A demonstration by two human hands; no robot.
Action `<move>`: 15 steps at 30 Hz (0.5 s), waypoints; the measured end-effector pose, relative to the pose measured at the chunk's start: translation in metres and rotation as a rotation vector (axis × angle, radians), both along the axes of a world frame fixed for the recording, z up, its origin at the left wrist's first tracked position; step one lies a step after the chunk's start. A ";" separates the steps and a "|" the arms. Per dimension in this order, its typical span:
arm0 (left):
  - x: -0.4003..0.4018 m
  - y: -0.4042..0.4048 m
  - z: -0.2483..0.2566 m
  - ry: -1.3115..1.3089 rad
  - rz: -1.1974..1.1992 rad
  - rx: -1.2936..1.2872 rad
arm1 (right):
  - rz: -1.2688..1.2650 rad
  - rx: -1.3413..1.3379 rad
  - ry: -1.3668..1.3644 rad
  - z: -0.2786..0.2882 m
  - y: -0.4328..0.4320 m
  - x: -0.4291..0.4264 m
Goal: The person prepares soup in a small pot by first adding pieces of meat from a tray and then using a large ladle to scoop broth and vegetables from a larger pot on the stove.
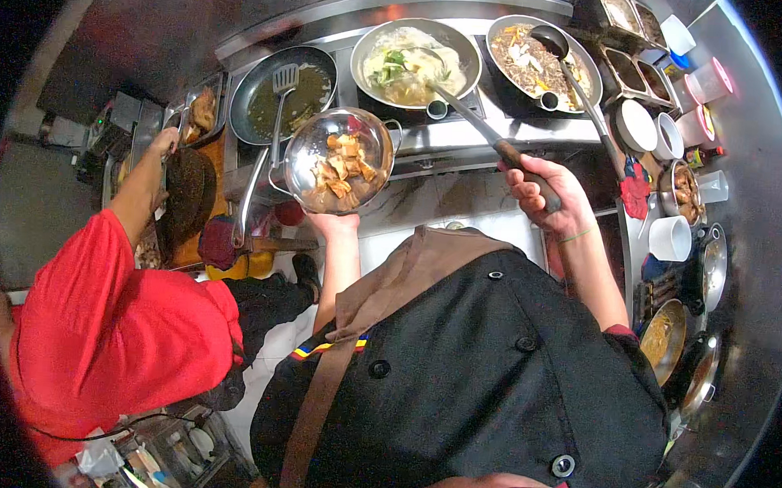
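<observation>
My left hand [337,223] supports a two-handled steel bowl [297,168] from below; browned food chunks [345,167] lie in it. My right hand [545,188] grips the wooden handle of a ladle [465,113], whose head rests in the middle pan [358,61] among pale liquid and green leaves. To the left, a dark frying pan [240,100] holds oil with a slotted turner [285,82] across it. The right pan [597,83] contains a dark chopped mixture and pale pieces, with a black ladle [550,41] in it.
A co-worker in a red shirt [145,338] stands at left, one hand [166,140] at a tray of meat [202,113]. Steel containers [624,71], white bowls [636,126] and more pans [663,341] line the right counter. Pan handles extend from the stove.
</observation>
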State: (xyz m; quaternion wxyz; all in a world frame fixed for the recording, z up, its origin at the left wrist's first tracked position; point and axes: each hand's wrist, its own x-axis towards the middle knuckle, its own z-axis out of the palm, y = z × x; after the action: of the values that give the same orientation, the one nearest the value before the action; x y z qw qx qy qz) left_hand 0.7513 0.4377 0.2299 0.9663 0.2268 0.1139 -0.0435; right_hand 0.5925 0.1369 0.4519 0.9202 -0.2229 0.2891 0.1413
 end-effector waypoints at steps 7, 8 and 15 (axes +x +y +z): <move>-0.001 -0.001 0.000 -0.012 0.000 -0.026 | 0.121 -0.482 -0.190 0.007 0.009 -0.001; -0.003 -0.002 0.003 -0.009 0.004 -0.014 | 0.139 -0.571 -0.205 0.011 0.011 0.002; -0.004 -0.002 0.006 0.033 0.005 -0.007 | 0.171 -1.002 -0.186 -0.006 0.016 0.022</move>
State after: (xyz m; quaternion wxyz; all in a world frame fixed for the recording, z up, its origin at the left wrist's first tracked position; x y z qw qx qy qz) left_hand 0.7474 0.4358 0.2358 0.9652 0.2224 0.1302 -0.0450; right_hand 0.6142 0.1525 0.4459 0.7075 -0.6708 0.2188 0.0395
